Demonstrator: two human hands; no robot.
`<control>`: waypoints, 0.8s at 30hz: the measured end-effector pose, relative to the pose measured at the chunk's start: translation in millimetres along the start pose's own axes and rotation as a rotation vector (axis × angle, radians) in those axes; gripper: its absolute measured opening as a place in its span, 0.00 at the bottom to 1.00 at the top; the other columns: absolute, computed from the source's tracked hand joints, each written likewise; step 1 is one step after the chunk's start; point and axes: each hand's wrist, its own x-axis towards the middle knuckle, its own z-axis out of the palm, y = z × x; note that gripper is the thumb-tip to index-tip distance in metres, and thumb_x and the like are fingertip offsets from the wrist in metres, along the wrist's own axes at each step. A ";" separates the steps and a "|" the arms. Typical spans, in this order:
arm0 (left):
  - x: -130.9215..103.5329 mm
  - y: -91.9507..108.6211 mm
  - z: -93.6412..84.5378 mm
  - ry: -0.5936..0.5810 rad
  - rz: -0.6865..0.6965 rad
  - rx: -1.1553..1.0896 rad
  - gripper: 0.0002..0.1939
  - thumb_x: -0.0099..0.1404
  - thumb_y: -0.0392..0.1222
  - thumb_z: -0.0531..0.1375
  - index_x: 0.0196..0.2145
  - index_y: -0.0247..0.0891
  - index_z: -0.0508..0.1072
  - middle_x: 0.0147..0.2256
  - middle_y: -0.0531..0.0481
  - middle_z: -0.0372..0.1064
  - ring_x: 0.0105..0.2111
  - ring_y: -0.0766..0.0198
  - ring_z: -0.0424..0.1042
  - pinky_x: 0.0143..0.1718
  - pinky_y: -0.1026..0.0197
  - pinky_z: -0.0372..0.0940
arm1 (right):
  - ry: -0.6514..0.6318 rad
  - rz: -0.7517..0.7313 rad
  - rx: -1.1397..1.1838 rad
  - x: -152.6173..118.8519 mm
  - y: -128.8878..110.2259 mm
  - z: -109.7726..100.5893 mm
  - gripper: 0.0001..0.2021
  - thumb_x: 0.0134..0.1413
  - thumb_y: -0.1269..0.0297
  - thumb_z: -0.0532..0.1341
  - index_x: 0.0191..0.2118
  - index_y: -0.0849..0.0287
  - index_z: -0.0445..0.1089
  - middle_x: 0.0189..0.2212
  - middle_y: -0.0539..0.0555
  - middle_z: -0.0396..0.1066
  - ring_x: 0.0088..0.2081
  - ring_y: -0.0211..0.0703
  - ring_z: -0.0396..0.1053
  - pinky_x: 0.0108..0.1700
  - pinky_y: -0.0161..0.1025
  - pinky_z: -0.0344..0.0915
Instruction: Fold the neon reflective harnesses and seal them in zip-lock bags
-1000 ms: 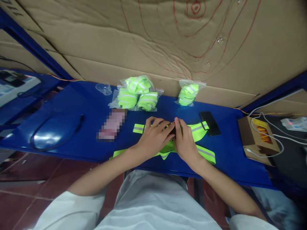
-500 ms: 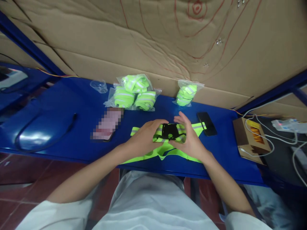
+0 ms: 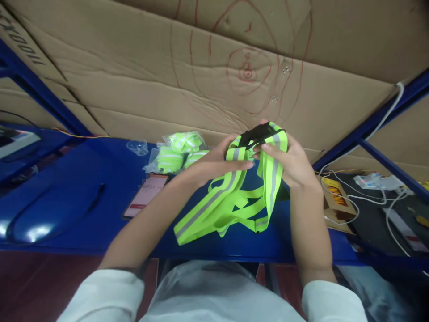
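A neon yellow-green strap harness (image 3: 231, 179) with grey reflective stripes and a black part at its top is raised over the blue table. My left hand (image 3: 219, 163) grips its upper left straps, thumb stretched along the front. On the other side my right hand (image 3: 288, 158) holds the upper right straps beside the black part. The lower straps hang in loops, and one striped band reaches out to the lower left. Some of my fingers are hidden behind the straps.
Bagged neon bundles (image 3: 170, 159) lie behind my left arm, near a clear cup (image 3: 137, 147) and a phone (image 3: 145, 195). An open cardboard box (image 3: 342, 218) and white cables (image 3: 360, 197) are at the right. Behind the blue table (image 3: 77, 188) stands a cardboard wall (image 3: 134, 80).
Both hands have lifted the harness off the table, and its straps now hang down. The camera view has shifted, and the dark phone at the right is now mostly hidden.
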 end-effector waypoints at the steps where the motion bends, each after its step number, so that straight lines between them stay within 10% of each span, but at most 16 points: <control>1: 4.3 -1.6 2.8 -0.042 0.020 -0.036 0.31 0.58 0.45 0.73 0.57 0.38 0.71 0.54 0.43 0.75 0.55 0.53 0.75 0.57 0.53 0.69 | 0.003 0.027 0.050 3.4 -1.8 0.5 0.35 0.51 0.52 0.75 0.63 0.51 0.69 0.33 0.48 0.77 0.32 0.41 0.75 0.38 0.41 0.76; 4: 13.7 -4.4 6.6 -0.186 0.089 -0.132 0.22 0.62 0.46 0.71 0.51 0.36 0.76 0.48 0.45 0.78 0.52 0.55 0.77 0.60 0.51 0.67 | 0.040 0.065 0.128 11.5 2.4 3.4 0.33 0.48 0.51 0.77 0.59 0.55 0.72 0.25 0.44 0.71 0.23 0.35 0.67 0.27 0.35 0.70; 8: 18.4 -2.0 4.0 -0.069 0.105 -0.161 0.15 0.61 0.47 0.72 0.41 0.35 0.78 0.38 0.47 0.78 0.42 0.57 0.79 0.49 0.54 0.72 | 0.044 0.032 0.105 15.9 14.0 6.0 0.21 0.50 0.49 0.75 0.42 0.59 0.77 0.26 0.48 0.74 0.20 0.33 0.67 0.22 0.33 0.66; 17: 17.5 -2.6 -17.3 -0.257 -0.064 -0.283 0.25 0.62 0.58 0.71 0.47 0.36 0.76 0.26 0.54 0.68 0.25 0.68 0.69 0.30 0.64 0.66 | -0.069 0.177 0.420 14.5 13.1 -6.2 0.17 0.46 0.55 0.77 0.39 0.57 0.78 0.32 0.49 0.77 0.31 0.38 0.75 0.39 0.38 0.78; 24: 13.9 -4.0 -8.2 -0.001 0.117 0.046 0.24 0.68 0.62 0.63 0.43 0.36 0.79 0.35 0.49 0.75 0.39 0.62 0.74 0.43 0.63 0.67 | 0.006 0.118 0.312 15.8 28.2 16.7 0.21 0.53 0.41 0.71 0.37 0.56 0.76 0.36 0.54 0.79 0.44 0.49 0.78 0.47 0.45 0.78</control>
